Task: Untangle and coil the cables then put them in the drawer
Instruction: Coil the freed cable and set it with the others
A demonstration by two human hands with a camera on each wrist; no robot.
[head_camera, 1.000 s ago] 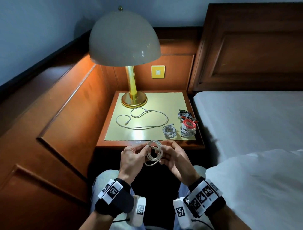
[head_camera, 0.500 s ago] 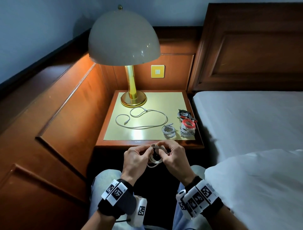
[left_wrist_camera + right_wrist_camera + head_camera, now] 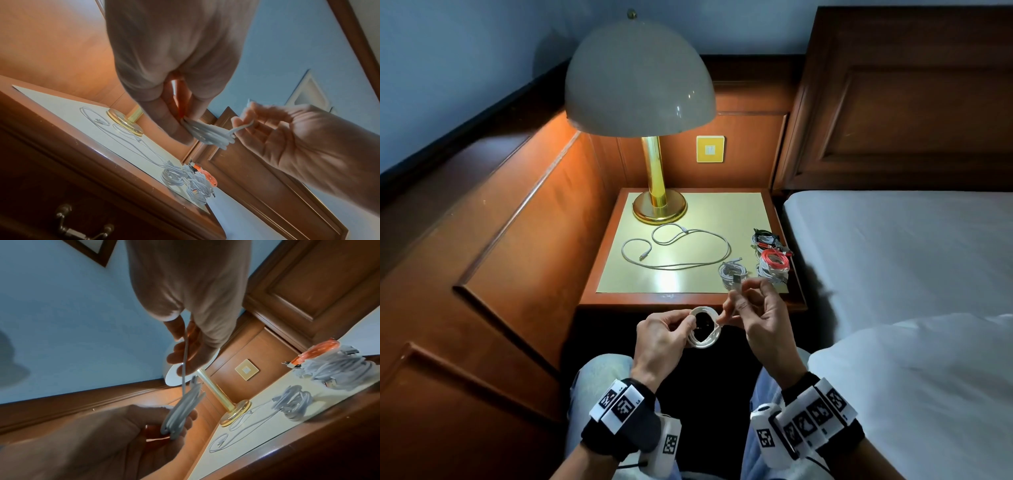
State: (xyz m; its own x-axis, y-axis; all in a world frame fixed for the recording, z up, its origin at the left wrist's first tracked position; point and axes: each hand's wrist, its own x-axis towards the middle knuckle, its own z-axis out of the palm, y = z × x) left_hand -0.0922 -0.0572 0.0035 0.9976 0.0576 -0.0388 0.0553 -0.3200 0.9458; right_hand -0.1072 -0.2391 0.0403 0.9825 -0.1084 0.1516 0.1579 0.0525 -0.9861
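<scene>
My left hand [image 3: 688,323] pinches a small white cable coil [image 3: 704,330] in front of the nightstand edge, above my lap. My right hand [image 3: 736,301] pinches the free end of that cable, drawn up and to the right, with its plug near the fingertips. In the left wrist view the coil [image 3: 207,134] hangs between both hands. On the nightstand top [image 3: 698,212] lie a loose white cable [image 3: 678,265], a coiled white cable [image 3: 730,272] and a pile of coiled red, white and black cables [image 3: 774,262]. The left wrist view shows a drawer handle [image 3: 82,227]; the drawer is closed.
A brass lamp [image 3: 659,205] with a white dome shade stands at the back left of the nightstand. A bed with white sheets [image 3: 893,257] is close on the right, a wooden wall panel [image 3: 517,240] on the left. My knees are below the hands.
Both hands were close together around the coil. My right hand has since moved up and to the right, drawing the cable's end out, while the left keeps hold of the coil.
</scene>
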